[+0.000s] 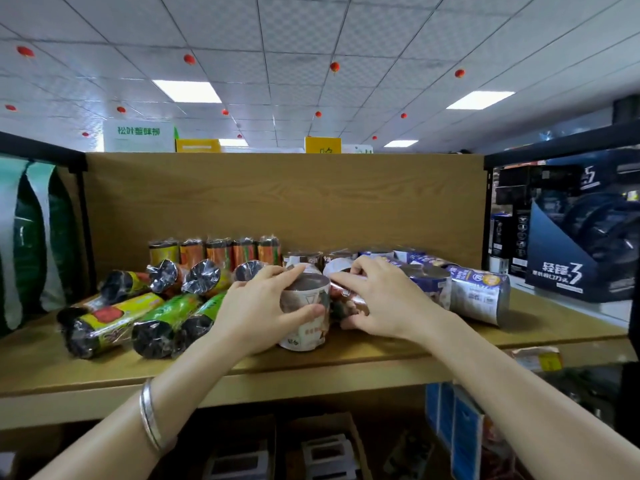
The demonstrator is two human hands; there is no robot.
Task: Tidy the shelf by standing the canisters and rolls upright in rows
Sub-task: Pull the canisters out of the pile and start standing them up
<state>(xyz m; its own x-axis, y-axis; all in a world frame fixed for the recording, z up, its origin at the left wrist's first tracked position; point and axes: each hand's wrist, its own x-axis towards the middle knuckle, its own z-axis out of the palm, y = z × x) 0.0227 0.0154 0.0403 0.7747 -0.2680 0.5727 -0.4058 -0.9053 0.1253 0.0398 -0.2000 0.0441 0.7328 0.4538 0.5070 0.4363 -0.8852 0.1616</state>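
On the wooden shelf [104,362], my left hand [258,306] grips an upright white-and-brown canister [306,327] near the front middle. My right hand [377,296] is closed around a brown canister [348,301] lying on its side just to the right of it. Blue-and-white canisters [479,296] lie tipped over at the right. Black rolls with green and yellow labels [114,323] lie flat at the left. Several orange-labelled rolls [218,252] stand upright in a row against the back panel, with more canisters [301,259] standing beside them.
A wooden back panel [284,195] closes the shelf behind. Green bags [31,237] hang in the left bay and dark blue boxes [581,244] fill the right bay. Cartons and packets sit on the lower shelf [311,448] below the front edge.
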